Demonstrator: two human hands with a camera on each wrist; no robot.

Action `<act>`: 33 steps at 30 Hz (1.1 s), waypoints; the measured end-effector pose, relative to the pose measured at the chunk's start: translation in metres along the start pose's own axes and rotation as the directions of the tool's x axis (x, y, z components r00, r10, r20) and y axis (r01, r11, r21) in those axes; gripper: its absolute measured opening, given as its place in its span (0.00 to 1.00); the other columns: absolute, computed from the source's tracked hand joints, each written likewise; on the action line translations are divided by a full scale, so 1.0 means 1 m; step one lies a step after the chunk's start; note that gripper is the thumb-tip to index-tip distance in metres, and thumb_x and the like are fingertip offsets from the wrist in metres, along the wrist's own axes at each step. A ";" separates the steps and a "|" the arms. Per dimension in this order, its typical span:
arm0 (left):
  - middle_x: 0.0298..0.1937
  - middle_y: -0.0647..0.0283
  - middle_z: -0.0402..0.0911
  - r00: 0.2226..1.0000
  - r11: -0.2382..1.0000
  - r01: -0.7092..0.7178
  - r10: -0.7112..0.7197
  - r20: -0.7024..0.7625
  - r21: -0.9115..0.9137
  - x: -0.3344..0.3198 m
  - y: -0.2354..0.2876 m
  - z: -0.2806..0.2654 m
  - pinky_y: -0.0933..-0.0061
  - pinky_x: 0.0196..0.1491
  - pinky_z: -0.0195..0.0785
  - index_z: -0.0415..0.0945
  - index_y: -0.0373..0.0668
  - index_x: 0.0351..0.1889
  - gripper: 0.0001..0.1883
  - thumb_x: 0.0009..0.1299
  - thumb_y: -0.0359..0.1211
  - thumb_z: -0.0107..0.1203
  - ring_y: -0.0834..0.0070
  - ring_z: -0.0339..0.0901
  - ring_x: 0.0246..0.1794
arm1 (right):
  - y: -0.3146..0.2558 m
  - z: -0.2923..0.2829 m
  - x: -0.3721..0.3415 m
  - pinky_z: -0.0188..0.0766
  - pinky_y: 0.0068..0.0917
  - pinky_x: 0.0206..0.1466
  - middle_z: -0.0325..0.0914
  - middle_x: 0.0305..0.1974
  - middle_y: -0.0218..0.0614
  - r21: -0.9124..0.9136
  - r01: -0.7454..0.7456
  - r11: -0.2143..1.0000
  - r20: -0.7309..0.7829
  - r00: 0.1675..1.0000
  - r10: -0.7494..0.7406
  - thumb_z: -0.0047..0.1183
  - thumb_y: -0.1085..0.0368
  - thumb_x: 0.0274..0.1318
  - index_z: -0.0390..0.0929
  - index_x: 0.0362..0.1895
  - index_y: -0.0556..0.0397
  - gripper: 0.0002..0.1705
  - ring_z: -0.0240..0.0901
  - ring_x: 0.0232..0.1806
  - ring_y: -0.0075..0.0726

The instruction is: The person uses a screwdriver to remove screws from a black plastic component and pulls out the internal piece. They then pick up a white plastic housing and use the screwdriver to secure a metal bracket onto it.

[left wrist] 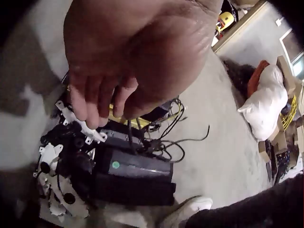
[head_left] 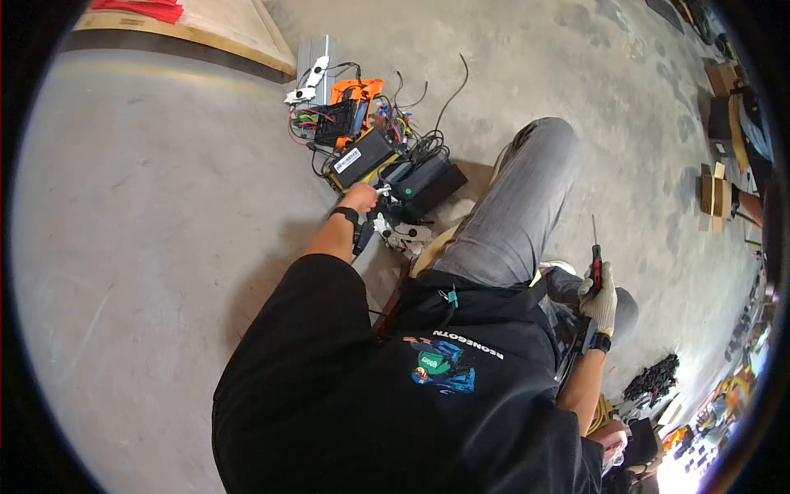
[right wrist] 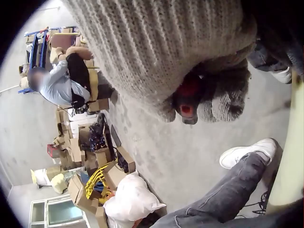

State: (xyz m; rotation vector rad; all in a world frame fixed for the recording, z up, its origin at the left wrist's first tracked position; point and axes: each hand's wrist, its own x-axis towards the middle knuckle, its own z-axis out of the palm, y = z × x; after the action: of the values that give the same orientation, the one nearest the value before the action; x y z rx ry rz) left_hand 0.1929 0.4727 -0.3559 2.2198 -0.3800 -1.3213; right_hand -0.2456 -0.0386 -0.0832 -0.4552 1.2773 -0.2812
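Observation:
My bare left hand [head_left: 360, 198] reaches down to a pile of electronic parts, its fingertips right at a white bracket [left wrist: 80, 124]. In the left wrist view the fingers point downward over the bracket, and a black cable [left wrist: 130, 135] runs just below the thumb side; I cannot tell whether they pinch either one. Beside them lies a black box with a green sticker [left wrist: 135, 166]. Off to the right, my gloved right hand [head_left: 602, 305] grips a screwdriver [head_left: 596, 267] by its red and black handle, its shaft pointing away from me.
In the pile are a labelled black box [head_left: 362, 156], an orange frame [head_left: 359, 89], a finned metal unit [head_left: 315, 62] and loose cables. A wooden-edged platform [head_left: 206, 37] stands behind it. Cardboard boxes [head_left: 717, 198] are at the right; a seated person [right wrist: 61, 85] is farther off.

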 end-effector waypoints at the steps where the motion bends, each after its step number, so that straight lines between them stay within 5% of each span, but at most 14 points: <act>1: 0.34 0.65 0.82 1.000 1.000 0.002 -0.002 0.006 -0.001 0.007 -0.014 0.011 0.71 0.31 0.73 0.81 0.42 0.34 0.05 0.64 0.30 0.56 0.74 0.80 0.33 | 0.000 0.000 0.000 0.72 0.19 0.22 0.74 0.32 0.34 -0.001 -0.002 1.000 -0.007 1.000 0.002 0.58 0.45 0.65 0.73 0.44 0.56 0.25 0.71 0.23 0.24; 3: 0.36 0.56 0.87 0.999 0.927 0.028 -0.014 -0.041 0.373 0.013 -0.025 0.033 0.57 0.42 0.77 0.86 0.43 0.31 0.07 0.55 0.29 0.62 0.56 0.84 0.40 | 0.001 0.002 -0.002 0.72 0.20 0.22 0.74 0.32 0.34 -0.020 0.012 1.000 -0.035 0.999 -0.013 0.58 0.46 0.65 0.73 0.44 0.56 0.24 0.71 0.23 0.25; 4: 0.46 0.51 0.86 0.944 0.924 0.328 -0.311 -0.113 0.198 -0.007 0.025 0.033 0.56 0.49 0.75 0.86 0.39 0.39 0.12 0.58 0.28 0.58 0.53 0.82 0.50 | 0.002 0.006 -0.004 0.72 0.21 0.22 0.74 0.30 0.33 -0.015 0.014 1.000 -0.042 0.999 -0.015 0.58 0.46 0.65 0.73 0.43 0.56 0.24 0.70 0.23 0.25; 5: 0.46 0.51 0.86 0.944 0.923 0.328 -0.314 -0.101 0.202 -0.022 0.047 0.031 0.56 0.49 0.75 0.86 0.39 0.39 0.12 0.58 0.28 0.58 0.53 0.82 0.50 | 0.002 0.004 -0.003 0.72 0.21 0.22 0.74 0.30 0.33 -0.015 0.011 1.000 -0.055 0.998 -0.012 0.58 0.46 0.65 0.73 0.43 0.56 0.24 0.70 0.23 0.25; 7: 0.56 0.46 0.81 0.904 0.921 0.377 -0.344 -0.254 0.097 -0.044 0.075 0.027 0.56 0.58 0.71 0.82 0.36 0.50 0.18 0.62 0.29 0.53 0.51 0.77 0.58 | 0.003 -0.001 -0.001 0.72 0.21 0.22 0.74 0.29 0.33 -0.045 -0.001 0.999 0.012 1.000 0.002 0.58 0.46 0.65 0.74 0.42 0.55 0.23 0.71 0.22 0.26; 8: 0.62 0.44 0.76 0.895 0.909 0.413 -0.396 -0.204 0.050 -0.054 0.093 0.024 0.57 0.63 0.67 0.76 0.37 0.61 0.25 0.64 0.29 0.52 0.51 0.73 0.64 | 0.003 0.004 -0.005 0.73 0.21 0.22 0.75 0.28 0.33 -0.083 -0.010 0.997 -0.037 0.999 0.007 0.58 0.47 0.65 0.75 0.41 0.54 0.22 0.72 0.22 0.26; 11: 0.66 0.45 0.73 0.916 0.891 0.400 -0.392 -0.079 0.216 -0.066 0.137 0.011 0.58 0.67 0.64 0.76 0.37 0.61 0.25 0.64 0.30 0.52 0.52 0.70 0.67 | 0.003 0.012 -0.006 0.73 0.20 0.21 0.76 0.28 0.33 -0.085 -0.058 0.995 -0.112 0.993 0.048 0.59 0.48 0.65 0.75 0.40 0.54 0.21 0.71 0.21 0.26; 13: 0.73 0.47 0.64 0.936 0.916 0.352 -0.341 -0.085 0.194 -0.044 0.092 0.029 0.58 0.71 0.58 0.78 0.36 0.59 0.23 0.64 0.33 0.55 0.51 0.62 0.72 | 0.006 0.019 -0.012 0.72 0.20 0.21 0.76 0.28 0.33 -0.078 -0.049 0.996 -0.118 0.992 0.039 0.58 0.48 0.65 0.75 0.40 0.54 0.21 0.71 0.21 0.26; 16: 0.80 0.53 0.52 0.925 0.737 0.320 -0.378 -0.030 0.595 -0.035 0.093 0.036 0.57 0.74 0.53 0.78 0.38 0.61 0.25 0.67 0.39 0.58 0.50 0.53 0.77 | 0.008 0.029 -0.019 0.71 0.21 0.21 0.76 0.27 0.31 -0.261 -0.010 0.965 -0.099 0.995 -0.017 0.56 0.46 0.66 0.74 0.40 0.52 0.21 0.71 0.20 0.25; 23: 0.83 0.52 0.39 0.918 0.647 0.288 -0.397 -0.012 0.706 -0.031 0.102 0.035 0.52 0.77 0.44 0.74 0.50 0.67 0.28 0.70 0.46 0.54 0.51 0.40 0.81 | 0.007 0.036 -0.029 0.69 0.22 0.25 0.74 0.28 0.30 -0.433 -0.059 0.900 -0.128 0.992 0.003 0.54 0.42 0.67 0.76 0.40 0.53 0.25 0.70 0.23 0.24; 29: 0.81 0.51 0.45 0.907 0.671 0.229 -0.410 0.096 0.705 -0.017 0.083 0.027 0.51 0.76 0.46 0.68 0.55 0.71 0.30 0.69 0.38 0.50 0.49 0.42 0.80 | 0.007 0.050 -0.044 0.64 0.22 0.22 0.70 0.25 0.27 -0.432 -0.082 0.898 -0.175 0.985 0.006 0.56 0.43 0.66 0.75 0.37 0.49 0.22 0.65 0.20 0.21; 33: 0.79 0.50 0.51 0.933 0.676 0.234 -0.358 0.034 0.699 -0.006 0.054 0.031 0.51 0.75 0.50 0.68 0.55 0.71 0.31 0.67 0.40 0.54 0.48 0.49 0.78 | 0.002 0.065 -0.052 0.65 0.21 0.25 0.70 0.26 0.27 -0.386 -0.075 0.920 -0.150 0.989 0.017 0.53 0.48 0.69 0.74 0.37 0.50 0.18 0.66 0.22 0.21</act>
State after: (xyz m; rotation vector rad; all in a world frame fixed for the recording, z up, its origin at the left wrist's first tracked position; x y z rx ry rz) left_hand 0.1642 0.4225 -0.3330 2.8858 -0.6864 -1.7645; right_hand -0.1979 -0.0027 -0.0258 -0.7551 1.4899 -0.0143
